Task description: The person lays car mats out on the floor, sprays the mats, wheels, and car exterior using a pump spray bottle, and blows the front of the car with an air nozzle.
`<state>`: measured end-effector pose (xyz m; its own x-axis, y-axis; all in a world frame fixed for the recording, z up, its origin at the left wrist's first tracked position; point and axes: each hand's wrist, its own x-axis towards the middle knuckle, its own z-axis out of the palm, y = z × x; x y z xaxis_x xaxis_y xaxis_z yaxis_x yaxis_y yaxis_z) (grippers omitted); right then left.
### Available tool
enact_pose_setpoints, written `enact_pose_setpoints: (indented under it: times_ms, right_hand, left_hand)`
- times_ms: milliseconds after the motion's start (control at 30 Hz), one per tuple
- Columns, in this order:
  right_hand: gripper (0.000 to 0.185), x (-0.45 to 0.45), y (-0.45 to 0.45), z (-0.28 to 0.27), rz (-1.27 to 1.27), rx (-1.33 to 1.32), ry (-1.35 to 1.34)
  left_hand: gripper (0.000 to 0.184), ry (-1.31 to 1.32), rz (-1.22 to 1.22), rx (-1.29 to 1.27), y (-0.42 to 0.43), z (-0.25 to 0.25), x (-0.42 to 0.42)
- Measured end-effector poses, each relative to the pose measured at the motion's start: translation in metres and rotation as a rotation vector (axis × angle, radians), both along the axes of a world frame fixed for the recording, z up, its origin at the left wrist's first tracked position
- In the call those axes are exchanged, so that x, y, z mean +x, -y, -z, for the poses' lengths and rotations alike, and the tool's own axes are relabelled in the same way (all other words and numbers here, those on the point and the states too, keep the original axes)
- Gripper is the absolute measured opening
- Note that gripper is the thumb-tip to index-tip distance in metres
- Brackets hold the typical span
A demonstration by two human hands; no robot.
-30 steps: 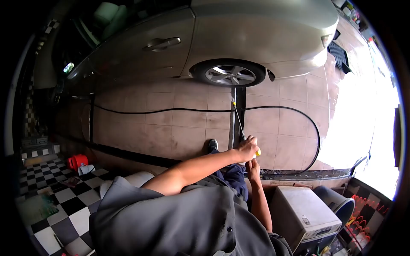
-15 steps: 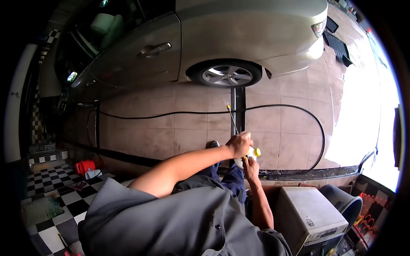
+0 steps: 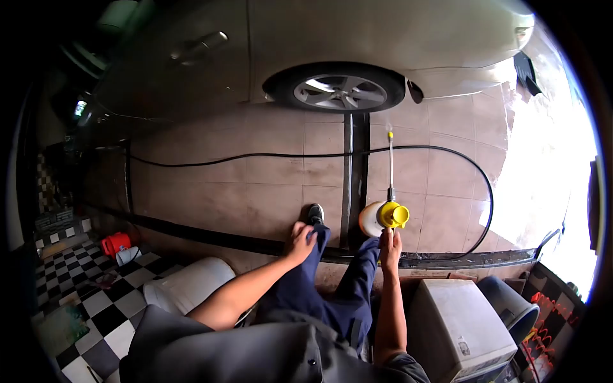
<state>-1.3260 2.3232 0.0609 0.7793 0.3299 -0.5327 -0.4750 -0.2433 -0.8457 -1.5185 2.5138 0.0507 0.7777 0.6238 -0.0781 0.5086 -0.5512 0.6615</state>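
My right hand (image 3: 390, 250) is closed around the handle of a pump sprayer with a yellow top (image 3: 394, 215). Its pale, rounded tank (image 3: 370, 220) shows beside the top, and the lower part is hidden. A thin metal wand (image 3: 391, 159) with a yellow nozzle (image 3: 391, 135) points toward the car, and a faint mist hangs at its tip. My left hand (image 3: 301, 244) rests by my left knee, its fingers loosely bent and apart, holding nothing. Beyond the nozzle is the car's wheel (image 3: 345, 93), with a silver spoked rim and black tyre.
A black hose (image 3: 255, 155) loops over the tiled floor between me and the car (image 3: 319, 32). To my right stand a white box-shaped unit (image 3: 469, 325) and a grey bin (image 3: 511, 303). A white container (image 3: 191, 284) and a red bucket (image 3: 116, 244) are to my left.
My left hand has come off the sprayer and moved left to my knee. The sprayer has turned, so its yellow top shows and the wand now points straight toward the car.
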Motion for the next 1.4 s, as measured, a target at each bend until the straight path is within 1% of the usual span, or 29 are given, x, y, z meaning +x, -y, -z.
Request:
enact_pose_setpoints:
  times_ms: [33,100,133,167,233,300,333,367,433,467,500,567,667,700,767,833,867,900,967,1000,1033,1100,1133,1167,1233,1267,1300,1367,1400]
  right_hand:
    - [0.028,0.009,-0.003,0.02,0.033,0.034,-0.055]
    - [0.027,0.022,-0.004,0.076,0.026,-0.082,-0.016]
    - [0.028,0.027,-0.004,0.106,0.018,-0.098,-0.002]
    - [0.03,0.03,-0.005,0.133,-0.028,-0.218,0.027]
    - [0.034,0.032,-0.015,0.171,-0.17,-0.469,0.208]
    - [0.036,0.031,-0.032,0.17,-0.38,-0.604,0.253]
    - [0.036,0.029,-0.034,0.174,-0.427,-0.511,0.355]
    - [0.034,0.03,-0.037,0.172,-0.505,-0.506,0.395]
    - [0.03,0.035,-0.045,0.157,-0.38,-0.234,0.063]
    - [0.024,0.034,-0.047,0.159,-0.271,-0.015,-0.039]
    - [0.023,0.033,-0.049,0.153,-0.122,0.137,-0.18]
    - [0.024,0.026,-0.052,0.161,-0.027,0.195,-0.122]
    - [0.026,0.007,-0.066,0.176,0.155,0.219,-0.161]
    - [0.027,0.003,-0.074,0.178,0.187,0.225,-0.159]
    - [0.026,-0.002,-0.091,0.188,0.169,0.169,-0.203]
    - [0.029,-0.004,-0.1,0.219,0.053,0.009,-0.131]
    - [0.034,-0.001,-0.11,0.223,-0.115,-0.267,0.074]
    - [0.038,-0.001,-0.113,0.224,-0.197,-0.364,0.216]
    - [0.04,0.0,-0.116,0.216,-0.358,-0.407,0.119]
    - [0.04,0.0,-0.115,0.21,-0.428,-0.414,0.121]
    - [0.037,-0.001,-0.113,0.209,-0.481,-0.378,0.163]
    - [0.032,-0.002,-0.11,0.206,-0.447,-0.23,0.126]
    - [0.025,-0.001,-0.108,0.205,-0.439,-0.176,0.15]
    - [0.025,0.001,-0.107,0.198,-0.434,-0.181,0.155]
    - [0.021,0.007,-0.108,0.173,-0.151,0.197,-0.139]
    - [0.02,0.008,-0.104,0.165,-0.091,0.254,-0.169]
    - [0.02,0.01,-0.1,0.151,-0.101,0.207,-0.089]
    - [0.023,0.01,-0.09,0.143,-0.072,0.202,0.007]
    - [0.022,0.01,-0.084,0.14,-0.011,0.183,-0.003]
  left_hand:
    - [0.017,-0.066,-0.028,-0.051,0.005,0.023,-0.019]
    - [0.017,-0.25,-0.024,-0.031,0.018,0.057,-0.05]
    - [0.017,-0.302,-0.032,-0.057,0.026,0.077,-0.061]
    - [0.017,-0.357,-0.043,-0.082,0.037,0.096,-0.075]
    - [0.017,-0.39,-0.022,-0.057,0.058,0.127,-0.094]
    - [0.02,-0.471,0.055,-0.061,0.068,0.137,-0.1]
    - [0.021,-0.51,0.072,-0.049,0.071,0.14,-0.101]
    - [0.021,-0.517,0.069,-0.054,0.071,0.141,-0.099]
    - [0.02,-0.444,0.119,0.008,0.068,0.142,-0.095]
    - [0.02,-0.446,0.118,0.01,0.069,0.142,-0.096]
    - [0.02,-0.484,0.125,0.003,0.073,0.142,-0.096]
    - [0.02,-0.521,0.128,0.0,0.075,0.141,-0.093]
    - [0.018,-0.513,0.143,0.0,0.073,0.139,-0.091]
    - [0.018,-0.518,0.137,0.002,0.073,0.14,-0.092]
    - [0.019,-0.536,0.156,-0.03,0.071,0.142,-0.095]
    - [0.02,-0.571,0.15,-0.048,0.071,0.145,-0.099]
    - [0.02,-0.577,0.153,-0.026,0.07,0.146,-0.099]
    - [0.02,-0.583,0.157,-0.006,0.07,0.146,-0.099]
    - [0.021,-0.59,0.17,0.007,0.071,0.147,-0.101]
    - [0.021,-0.595,0.167,0.008,0.072,0.147,-0.101]
    - [0.02,-0.597,0.165,0.007,0.073,0.148,-0.101]
    - [0.02,-0.602,0.16,0.005,0.073,0.147,-0.098]
    - [0.02,-0.613,0.154,0.006,0.072,0.146,-0.096]
    - [0.02,-0.606,0.16,0.005,0.072,0.146,-0.096]
    - [0.019,-0.604,0.149,0.018,0.071,0.147,-0.093]
    - [0.019,-0.597,0.154,0.016,0.072,0.146,-0.093]
    - [0.019,-0.593,0.143,0.013,0.072,0.146,-0.092]
    - [0.019,-0.582,0.138,0.0,0.072,0.146,-0.091]
    - [0.019,-0.577,0.141,0.007,0.072,0.146,-0.09]
